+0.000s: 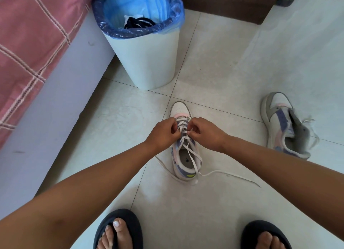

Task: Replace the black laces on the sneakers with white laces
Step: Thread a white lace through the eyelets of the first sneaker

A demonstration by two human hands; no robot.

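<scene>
1. Two bare feet in dark slip-on sandals, the left one (119, 230) and the right one (266, 235), stand on the pale tiled floor (214, 66) at its near edge.
2. Beyond them, two bare forearms reach forward and meet over a white low-top sneaker with lilac, pink and grey panels (183, 142), which sits upright on the floor near the middle, toe pointing away.
3. Curled at the sneaker's left side, the left hand (163, 132) has its fingers bent onto the flat white lace (188, 151) at the upper eyelets.
4. Opposite it, the right hand (204, 131) pinches the same lace between thumb and fingertips (a ring shows on one finger).
5. White lace crosses the eyelet rows under the hands; its loose ends run over the open collar and trail onto the floor toward the near edge, one to the left and one far out to the right.
6. A second matching sneaker (284, 125) lies well apart toward the right edge of the floor, tilted on its side, tongue pulled open.
7. A white plastic bin lined with a blue bag (147, 56) stands at the far left; black laces (138, 23) lie inside it.
8. A pink checked bedcover (33, 43) hangs over a pale bed frame along the left edge.
</scene>
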